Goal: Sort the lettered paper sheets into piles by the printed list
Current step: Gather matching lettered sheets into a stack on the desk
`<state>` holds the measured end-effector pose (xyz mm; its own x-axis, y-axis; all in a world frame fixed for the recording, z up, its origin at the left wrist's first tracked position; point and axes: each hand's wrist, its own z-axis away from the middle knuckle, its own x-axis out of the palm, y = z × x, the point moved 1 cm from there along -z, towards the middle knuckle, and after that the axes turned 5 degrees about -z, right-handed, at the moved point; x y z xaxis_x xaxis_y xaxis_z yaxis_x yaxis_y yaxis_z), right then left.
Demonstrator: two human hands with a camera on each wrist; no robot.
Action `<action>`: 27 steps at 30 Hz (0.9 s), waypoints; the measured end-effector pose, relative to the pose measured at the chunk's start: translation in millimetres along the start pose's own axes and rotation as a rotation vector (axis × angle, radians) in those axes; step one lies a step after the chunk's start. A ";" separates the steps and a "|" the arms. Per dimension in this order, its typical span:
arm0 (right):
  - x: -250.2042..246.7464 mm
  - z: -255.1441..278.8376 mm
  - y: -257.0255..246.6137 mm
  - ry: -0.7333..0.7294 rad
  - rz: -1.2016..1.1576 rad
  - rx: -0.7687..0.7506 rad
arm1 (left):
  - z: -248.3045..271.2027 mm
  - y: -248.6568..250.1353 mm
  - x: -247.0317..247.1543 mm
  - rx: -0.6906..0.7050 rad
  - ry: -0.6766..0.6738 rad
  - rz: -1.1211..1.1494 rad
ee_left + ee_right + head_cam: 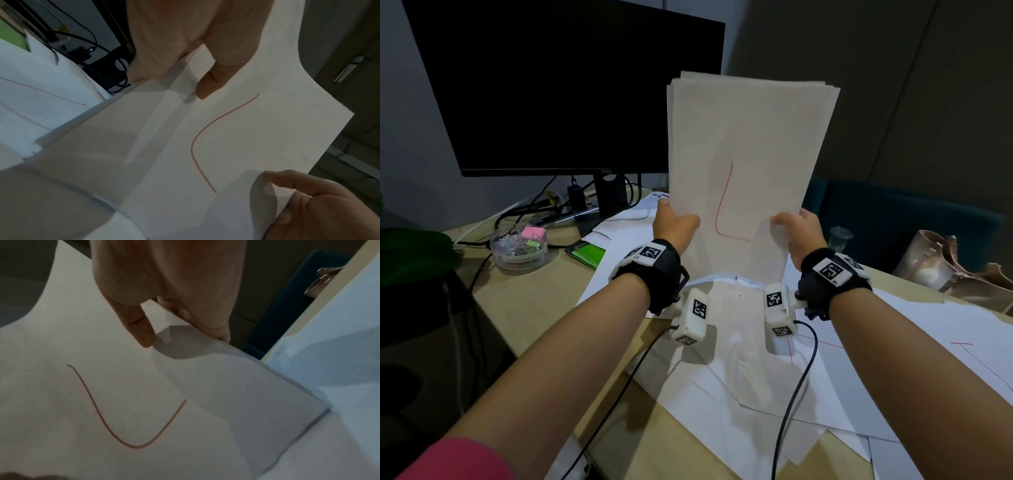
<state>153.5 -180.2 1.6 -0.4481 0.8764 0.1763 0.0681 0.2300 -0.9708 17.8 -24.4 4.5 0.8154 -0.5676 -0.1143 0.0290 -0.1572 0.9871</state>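
The fingers of both hands are hidden behind the held stack of sheets (743,137), which also covers the printed page (655,198) beyond; its lettering is too small to read. The monitor (558,85) is cut off at the top.

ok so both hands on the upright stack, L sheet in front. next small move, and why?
Probably peel the front sheet off with the right hand while the left hand keeps its grip on the paper stack. The stack is held upright by its two side edges, the red L faces the person, and the top edges are uneven, so it is several sheets.
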 end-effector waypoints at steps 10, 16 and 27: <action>-5.5 5.4 5.1 0.073 0.077 -0.051 | -0.7 -11.5 -4.3 0.115 -0.063 -0.153; -21.8 -8.0 -4.6 0.198 0.119 -0.055 | -2.8 -1.0 -4.6 0.151 -0.171 -0.174; -56.0 -11.2 21.3 0.120 0.462 0.250 | 8.6 -34.1 7.7 -0.026 -0.231 -0.242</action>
<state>190.0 -219.7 -27.1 -0.3160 0.9080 -0.2750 0.0129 -0.2857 -0.9582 18.0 -30.4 -31.0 0.6305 -0.6849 -0.3653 0.2228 -0.2912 0.9304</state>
